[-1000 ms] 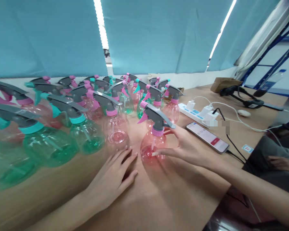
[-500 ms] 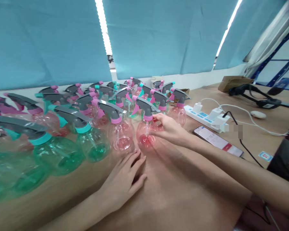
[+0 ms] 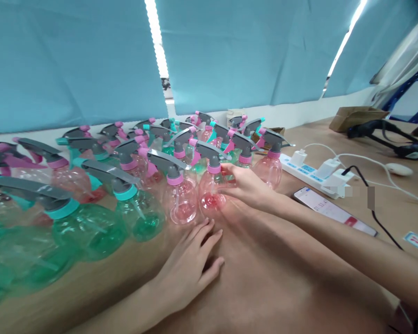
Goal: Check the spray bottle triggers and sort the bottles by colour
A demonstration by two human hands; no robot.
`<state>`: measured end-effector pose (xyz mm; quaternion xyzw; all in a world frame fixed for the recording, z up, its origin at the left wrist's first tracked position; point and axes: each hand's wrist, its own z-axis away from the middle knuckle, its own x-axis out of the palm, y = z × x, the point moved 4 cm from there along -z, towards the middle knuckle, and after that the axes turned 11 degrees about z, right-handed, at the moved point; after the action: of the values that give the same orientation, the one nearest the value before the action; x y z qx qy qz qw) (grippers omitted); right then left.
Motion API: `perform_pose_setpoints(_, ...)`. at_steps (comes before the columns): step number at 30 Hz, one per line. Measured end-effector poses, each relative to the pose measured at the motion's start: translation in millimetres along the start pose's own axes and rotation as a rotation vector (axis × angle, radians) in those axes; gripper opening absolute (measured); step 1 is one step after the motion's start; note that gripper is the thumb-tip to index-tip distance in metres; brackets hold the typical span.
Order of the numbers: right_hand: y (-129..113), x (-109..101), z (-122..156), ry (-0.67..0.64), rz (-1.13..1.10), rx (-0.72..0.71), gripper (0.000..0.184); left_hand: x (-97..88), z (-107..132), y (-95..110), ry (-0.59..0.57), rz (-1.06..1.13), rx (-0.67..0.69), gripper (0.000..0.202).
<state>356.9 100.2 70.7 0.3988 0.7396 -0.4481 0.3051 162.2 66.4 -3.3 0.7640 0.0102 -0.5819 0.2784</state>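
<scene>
My right hand is closed on the side of a clear pink spray bottle, its thumb in front and its fingers reaching behind. The bottle stands upright on the table and has a grey trigger head and a pink collar. Just left of it, almost touching, is another pink spray bottle. My left hand lies palm down on the table in front of these two, fingers apart, holding nothing. Left of it stand green spray bottles with turquoise collars, among them one green spray bottle.
Several more pink and green spray bottles crowd the rear and left. To the right lie a white power strip with chargers and cables, a phone, a white mouse and a black headset. A cardboard box stands behind.
The view has swung a little left, so most things appear further right. The held pink bottle has shifted slightly left, closer to its neighbour. My left hand still rests on the table.
</scene>
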Motion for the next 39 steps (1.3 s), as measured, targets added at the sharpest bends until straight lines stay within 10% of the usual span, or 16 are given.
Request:
perform_pose_setpoints(10,-3.2,-4.9,7.4,0.001,-0.058,0.074,0.064,-0.2,-0.3,0.0,0.015,-0.009,0.007,0.045)
perform_pose_setpoints(19,31.6,-55.0,47.4,0.214,0.105,0.358,0.033,-6.5,-2.5,2.4,0.010,-0.002,-0.010,0.043)
perform_pose_setpoints(31,40.0,-27.3,12.6,0.171,0.307,0.446,0.063,0.1,-1.7,7.6,0.083,0.099,0.028,0.040)
perform_pose_setpoints(39,18.5,-45.9,63.0,0.159,0.391,0.411,0.056,-0.5,-15.7,27.9,0.165,0.297,-0.037,0.040)
